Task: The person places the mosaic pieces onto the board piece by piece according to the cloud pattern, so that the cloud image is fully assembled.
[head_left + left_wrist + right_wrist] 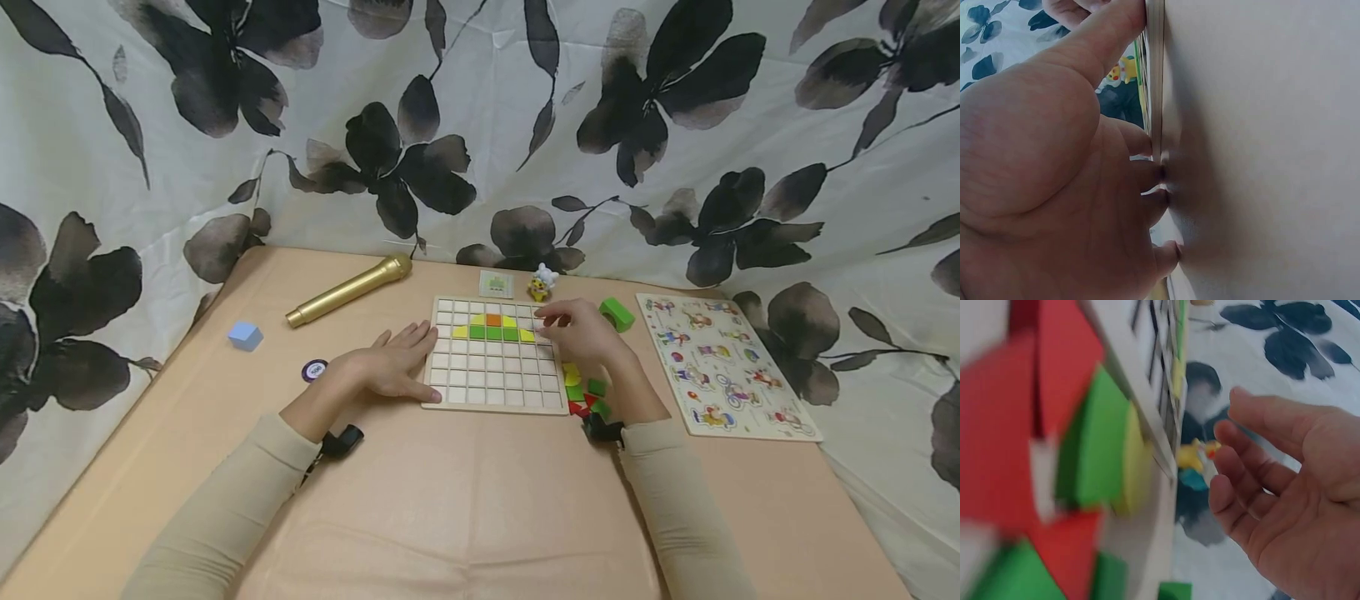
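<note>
A white wooden grid board [495,387] lies on the table with green, yellow and orange tiles [493,332] set in two of its upper rows. My left hand [393,364] rests at the board's left edge, fingers outstretched and thumb at the lower left corner. In the left wrist view the fingertips [1159,203] meet the table along the board's side. Above the board's right edge is my right hand [581,329], its fingers loosely bent with nothing between them in the right wrist view. Loose red, green and yellow blocks [581,392] lie beside the board under the right wrist.
Behind the board are a small pattern card [496,284] and a toy figure [542,283]. A green block [617,314] and a picture puzzle board [720,367] lie to the right. At the left are a gold microphone [348,292], a blue block [245,336] and a round chip [314,370].
</note>
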`<state>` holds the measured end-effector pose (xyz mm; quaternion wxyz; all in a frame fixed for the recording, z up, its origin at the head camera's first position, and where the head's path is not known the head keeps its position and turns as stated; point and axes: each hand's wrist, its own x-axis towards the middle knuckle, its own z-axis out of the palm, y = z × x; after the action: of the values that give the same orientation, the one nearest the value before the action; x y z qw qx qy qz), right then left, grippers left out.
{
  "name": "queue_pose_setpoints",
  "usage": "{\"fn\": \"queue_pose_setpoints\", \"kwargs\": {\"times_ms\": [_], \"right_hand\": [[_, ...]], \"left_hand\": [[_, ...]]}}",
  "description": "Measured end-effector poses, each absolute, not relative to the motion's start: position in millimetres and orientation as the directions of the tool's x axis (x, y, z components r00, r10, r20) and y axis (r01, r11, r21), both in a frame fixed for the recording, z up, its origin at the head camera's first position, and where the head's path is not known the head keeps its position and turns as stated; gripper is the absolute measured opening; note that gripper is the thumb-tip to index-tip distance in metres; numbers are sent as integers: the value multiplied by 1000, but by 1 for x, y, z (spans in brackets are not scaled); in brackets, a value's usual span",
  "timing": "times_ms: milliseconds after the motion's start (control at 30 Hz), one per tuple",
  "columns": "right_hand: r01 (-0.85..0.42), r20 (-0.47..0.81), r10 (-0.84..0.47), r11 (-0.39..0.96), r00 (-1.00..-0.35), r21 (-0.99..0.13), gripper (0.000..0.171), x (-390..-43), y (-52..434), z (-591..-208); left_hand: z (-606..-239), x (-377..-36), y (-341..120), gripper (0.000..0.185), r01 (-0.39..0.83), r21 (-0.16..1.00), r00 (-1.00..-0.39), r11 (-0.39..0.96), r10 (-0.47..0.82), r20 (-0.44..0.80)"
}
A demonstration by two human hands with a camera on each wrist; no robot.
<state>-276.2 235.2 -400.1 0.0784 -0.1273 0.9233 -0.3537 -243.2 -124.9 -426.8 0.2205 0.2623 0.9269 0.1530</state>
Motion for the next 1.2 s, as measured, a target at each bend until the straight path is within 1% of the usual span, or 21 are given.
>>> {"fn": "queue_pose_setpoints", "kwargs": {"times_ms": [167,267,367,567,700,800,1067,1200], "right_hand": [[-247,-27,-348,716,-937,-653,29,-277,258,-391],[-294,-27,-405,705,-914,-645,27,-277,272,-389],[-312,-47,-449,689,-892,-654,25,-276,283,-388],[-279,-124,-490,666,-863,-692,22,-273,294,-391],[-270,-189,-542,653,-819,-708,20,-275,295,-398],[-258,-225,-557,657,-800,-708,20,-277,293,-403],[-225,-263,-521,695,-812,-682,19,-277,287,-408],[-202,-282,-509,701,-813,-684,18,-276,287,-409]], "left_hand": [[-426,-245,-125,120,417,399,-763,817,553,-336],[-424,-245,-125,118,412,399,-763,819,550,-341],[-422,-243,-124,117,408,402,-763,820,548,-344],[-420,-241,-123,116,410,397,-761,821,548,-347],[-422,-243,-124,117,409,399,-760,821,548,-350],[-425,-245,-125,118,412,400,-759,819,551,-347],[-412,-240,-124,120,427,406,-747,808,568,-346],[-415,-241,-125,123,438,418,-743,796,582,-329]]}}
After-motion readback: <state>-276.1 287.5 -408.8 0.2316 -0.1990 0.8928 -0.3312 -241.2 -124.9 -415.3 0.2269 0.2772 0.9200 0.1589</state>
